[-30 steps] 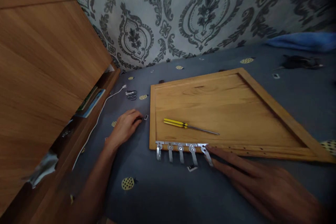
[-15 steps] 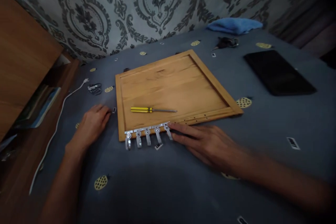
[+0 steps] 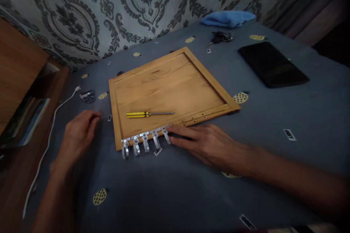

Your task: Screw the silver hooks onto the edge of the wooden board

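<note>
A framed wooden panel [image 3: 191,80] lies flat on a grey-blue sheet. On it rests a yellow-handled screwdriver [image 3: 146,114]. A metal rack of several hooks [image 3: 144,140] sits along the panel's near edge. My right hand [image 3: 207,143] lies flat with fingers stretched out, fingertips touching the rack's right end. My left hand [image 3: 78,133] rests on the sheet left of the panel, fingers loosely curled and holding nothing I can see, near a small dark piece [image 3: 109,117].
A dark tablet [image 3: 272,64] lies at the right, a blue cloth [image 3: 228,18] and a dark bundle of keys [image 3: 220,37] at the back. A white cable [image 3: 51,116] runs beside the wooden shelf unit [image 3: 19,69] on the left. Patterned wallpaper is behind.
The view has swung right and pulled back, showing the tablet. My left hand drew back slightly from the small dark piece. My right hand stays at the hook rack's end.
</note>
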`<action>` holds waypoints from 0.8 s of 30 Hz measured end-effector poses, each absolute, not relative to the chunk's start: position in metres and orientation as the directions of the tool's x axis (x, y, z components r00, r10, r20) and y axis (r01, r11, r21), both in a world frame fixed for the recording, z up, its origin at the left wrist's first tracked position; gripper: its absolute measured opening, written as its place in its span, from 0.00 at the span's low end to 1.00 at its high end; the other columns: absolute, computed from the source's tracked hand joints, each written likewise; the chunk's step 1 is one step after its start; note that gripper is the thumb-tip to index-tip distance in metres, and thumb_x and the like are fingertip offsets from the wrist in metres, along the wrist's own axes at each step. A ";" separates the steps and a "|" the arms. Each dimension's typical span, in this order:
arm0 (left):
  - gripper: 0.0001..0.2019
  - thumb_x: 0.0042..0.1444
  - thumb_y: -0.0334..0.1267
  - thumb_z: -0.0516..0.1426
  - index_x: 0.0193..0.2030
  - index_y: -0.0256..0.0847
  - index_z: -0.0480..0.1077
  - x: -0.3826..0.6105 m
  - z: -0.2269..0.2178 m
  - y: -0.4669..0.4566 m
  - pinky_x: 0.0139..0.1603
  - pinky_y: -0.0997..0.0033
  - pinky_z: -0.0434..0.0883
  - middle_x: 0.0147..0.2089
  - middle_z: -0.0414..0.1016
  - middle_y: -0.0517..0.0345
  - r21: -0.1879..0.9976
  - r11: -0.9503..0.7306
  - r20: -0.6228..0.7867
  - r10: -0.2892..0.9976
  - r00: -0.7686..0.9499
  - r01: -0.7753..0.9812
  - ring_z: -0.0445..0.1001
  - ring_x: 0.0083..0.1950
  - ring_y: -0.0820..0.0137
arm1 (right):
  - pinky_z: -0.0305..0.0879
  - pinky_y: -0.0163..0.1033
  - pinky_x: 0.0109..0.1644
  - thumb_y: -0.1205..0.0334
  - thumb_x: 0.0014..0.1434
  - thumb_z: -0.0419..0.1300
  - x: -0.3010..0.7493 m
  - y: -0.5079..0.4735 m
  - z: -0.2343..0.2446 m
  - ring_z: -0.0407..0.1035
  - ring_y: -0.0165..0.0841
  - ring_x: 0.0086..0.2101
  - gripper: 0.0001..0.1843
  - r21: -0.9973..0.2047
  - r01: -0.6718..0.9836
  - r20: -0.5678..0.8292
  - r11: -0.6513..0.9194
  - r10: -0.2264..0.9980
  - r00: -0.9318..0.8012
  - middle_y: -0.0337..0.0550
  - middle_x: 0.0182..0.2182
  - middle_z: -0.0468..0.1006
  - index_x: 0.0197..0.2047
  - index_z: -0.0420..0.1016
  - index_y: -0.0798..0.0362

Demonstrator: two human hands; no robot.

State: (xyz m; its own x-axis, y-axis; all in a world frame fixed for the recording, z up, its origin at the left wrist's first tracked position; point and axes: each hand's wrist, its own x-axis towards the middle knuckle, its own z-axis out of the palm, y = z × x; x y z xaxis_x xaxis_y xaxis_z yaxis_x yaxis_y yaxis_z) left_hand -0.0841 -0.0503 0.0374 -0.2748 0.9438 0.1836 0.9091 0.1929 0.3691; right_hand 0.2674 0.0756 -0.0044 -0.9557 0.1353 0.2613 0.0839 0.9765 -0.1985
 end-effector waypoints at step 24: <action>0.07 0.64 0.39 0.54 0.38 0.44 0.73 0.046 0.042 0.010 0.39 0.69 0.70 0.36 0.76 0.59 0.721 -0.029 -0.115 0.980 0.161 0.692 0.75 0.39 0.69 | 0.65 0.37 0.26 0.77 0.62 0.53 0.267 0.079 -0.002 0.73 0.32 0.32 0.20 -0.252 0.051 0.297 0.966 0.128 -0.946 0.49 0.56 0.76 0.53 0.75 0.55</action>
